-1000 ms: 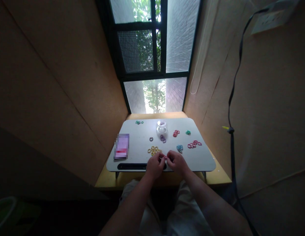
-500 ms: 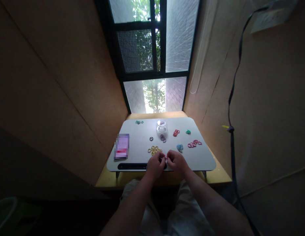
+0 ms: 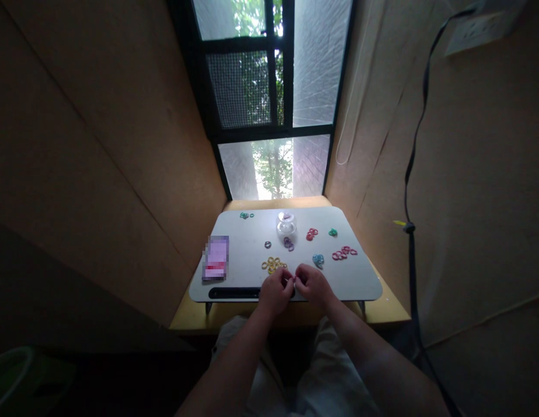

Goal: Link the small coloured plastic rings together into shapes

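My left hand and my right hand meet at the front edge of a white lap table. Both are closed in a pinch, fingertips almost touching. Between them shows a bit of a small pink ring, mostly hidden by the fingers. Just beyond my left hand lies a cluster of yellow rings, like small hair ties. Blue rings lie beyond my right hand, with pink-red rings further right.
A clear round jar stands at the back middle, purple rings before it. A dark ring, red rings and green rings lie around. A phone rests at left, near a black slot. More green rings lie back left.
The fingertips have shifted slightly, and less of the pink ring shows between them. Everything else on the table stays in place.
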`<state>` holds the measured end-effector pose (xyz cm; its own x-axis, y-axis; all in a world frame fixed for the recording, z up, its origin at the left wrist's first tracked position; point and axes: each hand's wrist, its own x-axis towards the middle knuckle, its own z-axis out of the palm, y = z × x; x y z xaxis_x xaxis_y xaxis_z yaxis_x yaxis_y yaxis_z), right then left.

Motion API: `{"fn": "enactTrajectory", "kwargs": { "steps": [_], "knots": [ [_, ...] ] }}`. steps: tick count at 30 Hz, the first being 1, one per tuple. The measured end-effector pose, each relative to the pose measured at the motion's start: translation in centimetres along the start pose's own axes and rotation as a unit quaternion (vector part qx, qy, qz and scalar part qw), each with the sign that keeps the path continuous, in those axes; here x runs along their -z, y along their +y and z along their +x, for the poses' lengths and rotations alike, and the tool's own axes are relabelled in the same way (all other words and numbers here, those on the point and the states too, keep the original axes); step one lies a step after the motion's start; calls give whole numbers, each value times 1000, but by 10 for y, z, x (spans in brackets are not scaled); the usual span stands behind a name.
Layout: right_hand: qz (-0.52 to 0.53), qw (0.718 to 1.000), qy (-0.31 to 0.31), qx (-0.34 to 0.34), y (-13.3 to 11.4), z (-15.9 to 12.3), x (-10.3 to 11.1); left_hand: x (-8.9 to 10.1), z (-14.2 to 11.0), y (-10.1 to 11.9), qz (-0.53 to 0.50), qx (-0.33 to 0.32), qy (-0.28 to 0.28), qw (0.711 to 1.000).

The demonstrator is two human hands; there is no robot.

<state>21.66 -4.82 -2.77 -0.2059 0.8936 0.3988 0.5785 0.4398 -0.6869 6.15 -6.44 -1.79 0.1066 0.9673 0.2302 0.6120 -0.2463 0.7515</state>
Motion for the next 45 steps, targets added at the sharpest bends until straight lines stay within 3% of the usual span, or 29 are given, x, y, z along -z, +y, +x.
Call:
{"fn": "enactTrajectory", "kwargs": {
  "steps": [45],
  "knots": [
    [-8,1000,7,11,0,1,0,0,0,2,22,-8,-1,1000]
  ]
}}
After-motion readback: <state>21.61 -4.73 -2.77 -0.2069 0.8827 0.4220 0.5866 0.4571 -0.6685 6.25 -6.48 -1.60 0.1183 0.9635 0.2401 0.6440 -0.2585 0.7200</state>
